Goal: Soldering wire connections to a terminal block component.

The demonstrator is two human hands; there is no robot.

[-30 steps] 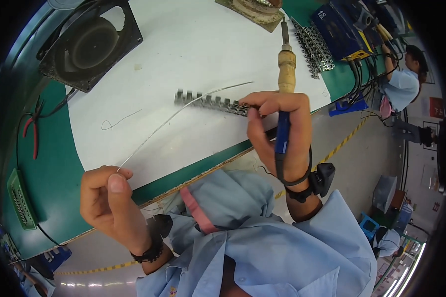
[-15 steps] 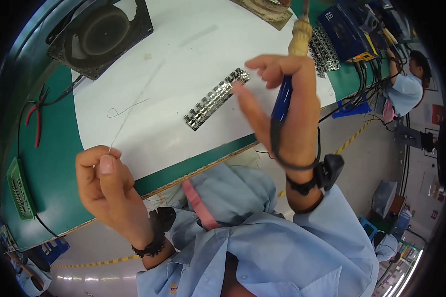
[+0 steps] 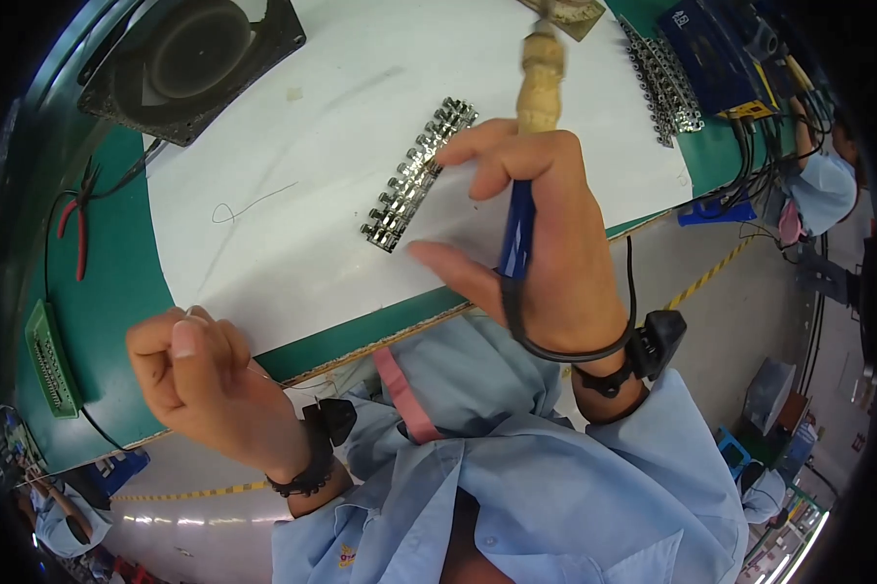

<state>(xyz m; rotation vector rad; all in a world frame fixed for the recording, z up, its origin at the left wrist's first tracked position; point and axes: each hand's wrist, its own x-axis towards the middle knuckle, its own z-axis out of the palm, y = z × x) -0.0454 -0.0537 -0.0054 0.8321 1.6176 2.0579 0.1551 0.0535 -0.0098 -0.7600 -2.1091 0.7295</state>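
Note:
My left hand [image 3: 197,380] is closed in a pinch at the table's front edge, on a thin wire that looks like solder; a bit of it trails by the wrist. My right hand [image 3: 560,238] holds a soldering iron [image 3: 540,88] with a wooden and blue handle, its cord looping around the wrist. The iron lies in the crook of that hand and points away; its tip is blurred at the top. The right fingertips reach the side of a row of shiny metal connectors [image 3: 397,200] on white paper, with the thumb apart near its lower end.
A black fan [image 3: 195,63] stands at the far left. Red-handled cutters [image 3: 76,229] and a green tray of small parts [image 3: 51,360] lie on the green mat. A loose wire [image 3: 249,206] rests on the paper [image 3: 312,263]. More metal rows [image 3: 660,83] lie beside a blue soldering station [image 3: 716,58].
The connector row has turned steeper, its far end swinging left. My right hand and the iron have moved left. My left hand has dropped slightly, and the wire no longer stretches up from it.

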